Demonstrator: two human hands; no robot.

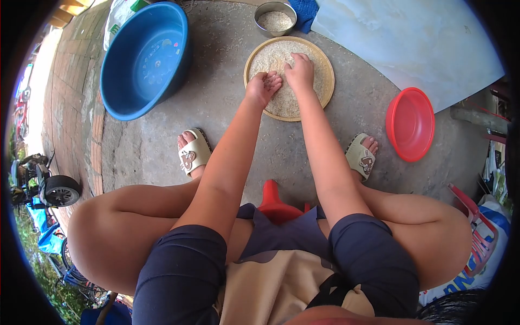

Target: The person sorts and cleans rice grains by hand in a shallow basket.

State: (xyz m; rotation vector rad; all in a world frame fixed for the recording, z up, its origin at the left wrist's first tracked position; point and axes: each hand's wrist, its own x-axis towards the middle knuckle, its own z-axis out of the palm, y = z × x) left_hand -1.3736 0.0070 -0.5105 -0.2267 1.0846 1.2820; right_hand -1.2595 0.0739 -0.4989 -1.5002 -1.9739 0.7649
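A round woven tray (329,86) lies on the concrete floor in front of me, with pale rice grains (290,103) spread over it. My left hand (264,86) is over the tray's left side, palm turned up and fingers stretched toward the middle. To its right, my right hand (300,71) reaches over the grains, back of the hand up, its thumb and forefinger apart. A small patch of yellowish grains (278,63) shows between the hands. Just beyond the tray's far rim stands a metal bowl (260,28) with more rice in it.
A large blue basin (146,65) tilts at the far left, and a red basin (411,124) is at the right. A pale marbled sheet (401,40) covers the far right. My sandaled feet (194,151) flank the near floor; under me is a red stool (273,203).
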